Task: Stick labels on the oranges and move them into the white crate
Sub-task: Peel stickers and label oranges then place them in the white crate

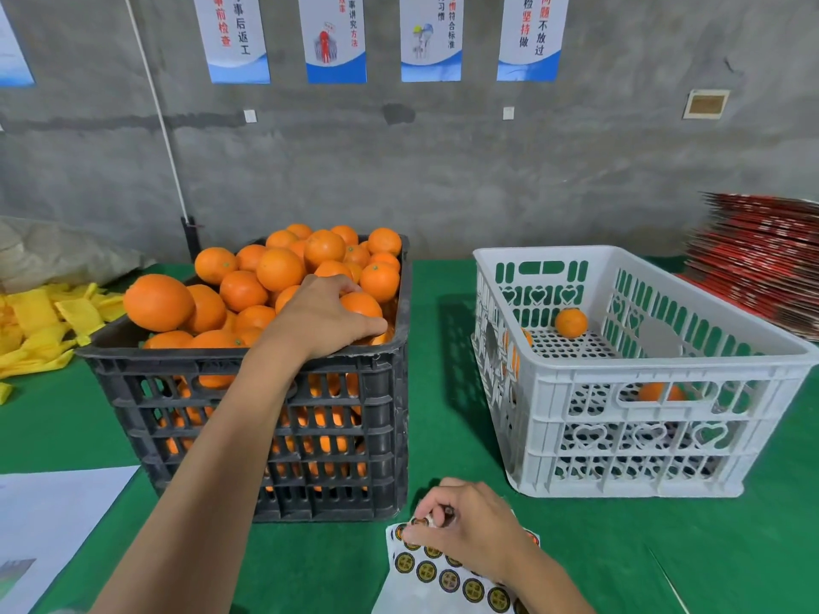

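A black crate (337, 436) heaped with several oranges stands left of centre on the green table. My left hand (325, 319) reaches into its near right corner, fingers curled over an orange (361, 304). A white crate (642, 436) stands to the right with an orange (571, 322) at its far end and two more seen through its walls. A label sheet (447, 578) with round dark-and-gold stickers lies at the front. My right hand (461, 522) rests on it and pinches a label (426, 521) at its top edge.
Yellow foam nets (40, 321) lie in a pile at the far left. White paper (48, 525) covers the near left corner. A stack of red flat cartons (762, 259) sits behind the white crate. A grey wall with posters closes the back.
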Motion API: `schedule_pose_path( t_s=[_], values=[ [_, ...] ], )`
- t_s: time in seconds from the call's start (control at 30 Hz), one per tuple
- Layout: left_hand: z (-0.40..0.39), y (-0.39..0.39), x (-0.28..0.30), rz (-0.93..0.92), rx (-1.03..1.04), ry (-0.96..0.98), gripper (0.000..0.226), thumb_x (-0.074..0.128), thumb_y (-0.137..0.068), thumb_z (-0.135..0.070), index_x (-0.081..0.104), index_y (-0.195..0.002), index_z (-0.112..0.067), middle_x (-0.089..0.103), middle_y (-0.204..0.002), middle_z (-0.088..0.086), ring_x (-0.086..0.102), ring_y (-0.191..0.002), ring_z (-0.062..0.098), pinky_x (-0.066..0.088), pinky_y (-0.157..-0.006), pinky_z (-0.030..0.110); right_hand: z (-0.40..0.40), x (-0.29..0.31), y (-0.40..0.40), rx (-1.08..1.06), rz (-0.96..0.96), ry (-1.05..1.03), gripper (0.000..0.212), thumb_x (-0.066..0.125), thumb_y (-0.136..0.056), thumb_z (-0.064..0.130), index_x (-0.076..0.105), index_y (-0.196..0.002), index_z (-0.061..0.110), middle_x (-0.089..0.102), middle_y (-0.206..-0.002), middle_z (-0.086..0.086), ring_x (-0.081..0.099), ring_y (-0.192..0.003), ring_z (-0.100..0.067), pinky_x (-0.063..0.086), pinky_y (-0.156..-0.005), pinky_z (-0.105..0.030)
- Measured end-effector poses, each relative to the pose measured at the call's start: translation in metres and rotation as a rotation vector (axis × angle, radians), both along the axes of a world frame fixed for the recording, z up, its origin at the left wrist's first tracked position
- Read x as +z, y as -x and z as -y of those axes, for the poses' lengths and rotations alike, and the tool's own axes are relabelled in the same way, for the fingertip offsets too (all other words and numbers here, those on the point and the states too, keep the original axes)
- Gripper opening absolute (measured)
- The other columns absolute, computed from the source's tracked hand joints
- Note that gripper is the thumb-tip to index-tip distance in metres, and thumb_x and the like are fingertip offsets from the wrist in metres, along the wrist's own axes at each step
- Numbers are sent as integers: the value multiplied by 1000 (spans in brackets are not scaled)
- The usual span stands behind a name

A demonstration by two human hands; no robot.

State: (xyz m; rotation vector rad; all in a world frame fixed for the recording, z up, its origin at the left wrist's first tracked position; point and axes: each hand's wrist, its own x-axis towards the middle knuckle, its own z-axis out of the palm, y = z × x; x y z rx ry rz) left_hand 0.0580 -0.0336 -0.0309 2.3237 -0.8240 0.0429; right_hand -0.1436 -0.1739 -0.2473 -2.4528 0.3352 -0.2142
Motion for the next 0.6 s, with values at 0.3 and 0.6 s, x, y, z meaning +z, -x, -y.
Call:
schedule_pose_path(
  t_s=[0.3, 0.6],
  values=[
    [0, -2, -2, 27, -11, 15, 60, 81, -72, -51, 58, -125, -34, 49, -136, 2, 55, -111, 23, 47, -87, 35, -3, -3, -1, -20, 27, 3, 32, 63, -89, 52, 61, -69, 27, 63, -81, 5, 58, -77, -10, 41, -72, -13],
    [0, 1, -3, 107, -122, 177, 62, 81, -69, -47, 57, -125, -37, 48, -125, -4, 54, -110, 19, 46, -85, 32, 3, 51, -13, -326, 361, -143, 20, 46, -107, 32, 61, -94, 26, 65, -67, -1, 63, -55, -12, 57, -54, -41]
  ],
)
